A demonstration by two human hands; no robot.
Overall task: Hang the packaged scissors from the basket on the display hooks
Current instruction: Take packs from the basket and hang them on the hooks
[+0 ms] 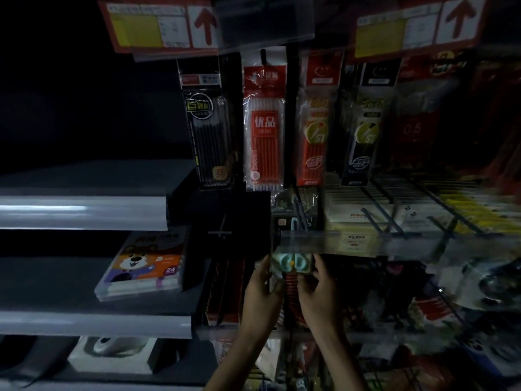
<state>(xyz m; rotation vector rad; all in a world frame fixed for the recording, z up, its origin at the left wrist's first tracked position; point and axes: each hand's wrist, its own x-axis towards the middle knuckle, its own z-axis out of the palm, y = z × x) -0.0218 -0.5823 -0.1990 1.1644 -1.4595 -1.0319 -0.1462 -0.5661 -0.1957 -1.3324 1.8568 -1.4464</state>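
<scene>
Both hands reach up into the dim display. The left hand grips the left edge of the packaged scissors and the right hand pinches its right edge, so the pack sits between them, teal handles showing. It is held just under the clear price rail, below the red refill pack.

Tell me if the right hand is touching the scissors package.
Touching: the head view shows the right hand pinching the scissors package at its right edge.
</scene>
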